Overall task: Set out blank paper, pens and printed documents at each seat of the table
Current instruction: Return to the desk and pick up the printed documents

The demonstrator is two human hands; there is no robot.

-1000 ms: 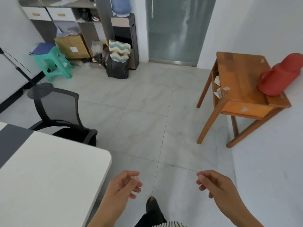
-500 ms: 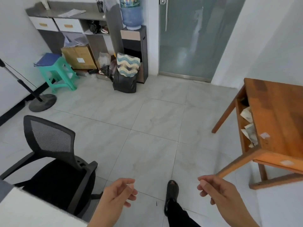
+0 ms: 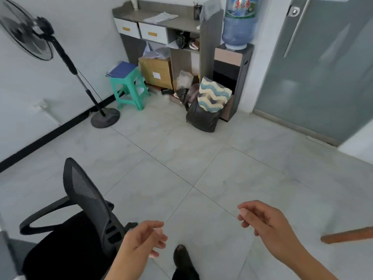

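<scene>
White paper sheets (image 3: pixel 161 17) lie on the grey cabinet top (image 3: pixel 181 23), far ahead of my left hand (image 3: pixel 141 242), with a dark pen cup (image 3: pixel 197 11) near them. I cannot tell whether the sheets are printed. Over the last second the view has swung left: the white table has left the frame and the cabinet has come into full view. I judge this a walk to fetch supplies; nothing is set out yet. The left hand and the right hand (image 3: pixel 266 225) are loosely curled and empty. A pale tiled floor (image 3: pixel 201 158) lies beneath both hands. A black mesh chair (image 3: pixel 84 209) stands just left of the left hand. A brown wooden table edge (image 3: pixel 347 235) shows right of the right hand.
</scene>
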